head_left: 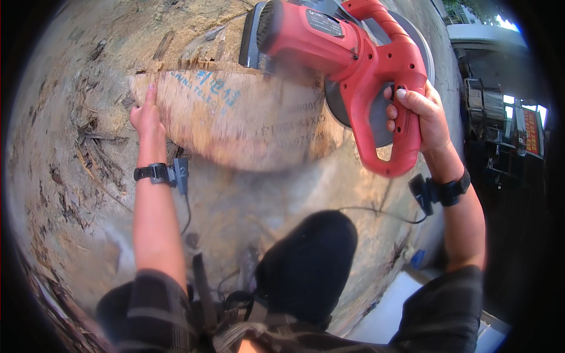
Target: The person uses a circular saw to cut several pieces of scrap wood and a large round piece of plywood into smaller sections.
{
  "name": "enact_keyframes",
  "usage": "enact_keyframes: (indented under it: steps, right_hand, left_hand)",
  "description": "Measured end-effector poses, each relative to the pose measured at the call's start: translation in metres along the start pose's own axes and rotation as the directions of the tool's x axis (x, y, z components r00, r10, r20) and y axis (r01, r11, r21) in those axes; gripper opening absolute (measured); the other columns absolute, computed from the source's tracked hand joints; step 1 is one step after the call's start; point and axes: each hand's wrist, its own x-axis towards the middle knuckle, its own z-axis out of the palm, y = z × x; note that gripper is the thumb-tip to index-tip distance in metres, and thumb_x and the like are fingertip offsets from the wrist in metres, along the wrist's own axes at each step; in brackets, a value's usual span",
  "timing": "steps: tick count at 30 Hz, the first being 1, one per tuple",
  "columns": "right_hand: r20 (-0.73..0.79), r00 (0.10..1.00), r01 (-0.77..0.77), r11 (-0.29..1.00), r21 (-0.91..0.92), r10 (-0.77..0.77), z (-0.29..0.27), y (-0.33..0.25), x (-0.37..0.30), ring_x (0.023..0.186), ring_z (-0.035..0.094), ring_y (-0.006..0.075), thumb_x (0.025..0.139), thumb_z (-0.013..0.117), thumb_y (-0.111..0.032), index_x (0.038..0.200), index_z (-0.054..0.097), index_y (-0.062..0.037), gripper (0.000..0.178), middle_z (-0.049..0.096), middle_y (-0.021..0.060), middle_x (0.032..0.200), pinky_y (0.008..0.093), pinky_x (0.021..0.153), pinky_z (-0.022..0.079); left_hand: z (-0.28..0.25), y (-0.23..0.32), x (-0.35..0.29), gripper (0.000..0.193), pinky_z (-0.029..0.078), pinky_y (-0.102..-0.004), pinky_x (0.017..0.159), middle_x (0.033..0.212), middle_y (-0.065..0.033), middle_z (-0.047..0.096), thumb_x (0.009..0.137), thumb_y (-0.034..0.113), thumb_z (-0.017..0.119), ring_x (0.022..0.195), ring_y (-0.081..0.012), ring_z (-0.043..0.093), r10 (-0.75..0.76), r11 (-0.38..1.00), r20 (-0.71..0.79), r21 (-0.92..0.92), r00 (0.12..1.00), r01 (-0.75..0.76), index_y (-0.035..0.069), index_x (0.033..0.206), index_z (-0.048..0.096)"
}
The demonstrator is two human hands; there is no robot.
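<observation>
My right hand (429, 115) is closed round the rear loop handle of a red circular saw (376, 65), thumb on the near side and fingertips showing through the loop. The saw's big round guard and disc lie partly behind its body. Beneath the saw's left part is a half-round wooden board (253, 120), pale brown, with blue and dark print; its far edge is straight and splintered. My left hand (147, 115) grips the board's left end, thumb along the top face, the other fingers mostly hidden. Whether the disc touches the board cannot be seen.
Sawdust (226, 38) and wood splinters cover the concrete ground (235, 200) beyond the board. Bark scraps (88, 147) lie at the left. My dark-trousered knee (309, 259) is close in front. A white panel (382, 312) is at the lower right, near a small blue object (418, 257).
</observation>
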Motion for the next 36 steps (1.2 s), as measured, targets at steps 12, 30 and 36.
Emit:
enact_keyframes:
  steps: [12, 30, 36]
  right_hand:
    - [-0.101, 0.991, 0.083, 0.995, -0.057, -0.089, 0.011, 0.039, -0.004, 0.061, 0.055, 0.0125, 0.072, 0.060, -0.010, 0.108, 0.043, -0.0008, 0.041, 0.055, 0.0067, 0.085, 0.0265, 0.053, 0.049]
    - [-0.154, 0.945, 0.297, 0.954, 0.033, -0.289, 0.033, 0.163, -0.003, 0.069, 0.054, 0.0113, 0.076, 0.058, -0.004, 0.117, 0.036, -0.0033, 0.047, 0.052, 0.0058, 0.091, 0.0245, 0.061, 0.048]
    - [-0.129, 0.979, 0.153, 0.987, -0.040, -0.157, 0.021, 0.067, -0.004, 0.061, 0.055, 0.0138, 0.076, 0.058, -0.007, 0.107, 0.043, -0.0007, 0.035, 0.055, 0.0078, 0.085, 0.0274, 0.050, 0.050]
  left_hand:
    - [0.022, 0.011, -0.005, 0.038, 0.052, -0.0325, 0.066, 0.092, -0.0167, 0.060, 0.074, 0.012, 0.073, 0.077, -0.0212, 0.061, 0.001, 1.000, -0.014, -0.029, 1.000, -0.002, -0.012, 0.095, 0.051]
    - [0.017, 0.005, 0.011, 0.052, 0.052, -0.0356, 0.069, 0.102, -0.0210, 0.055, 0.075, 0.017, 0.072, 0.080, -0.0246, 0.060, -0.097, 0.989, 0.040, 0.119, 0.994, 0.092, -0.014, 0.105, 0.042]
    - [0.010, 0.003, 0.021, 0.051, 0.053, -0.0370, 0.067, 0.100, -0.0207, 0.057, 0.076, 0.017, 0.070, 0.081, -0.0253, 0.061, -0.109, 0.993, 0.149, 0.049, 0.983, 0.103, -0.013, 0.106, 0.044]
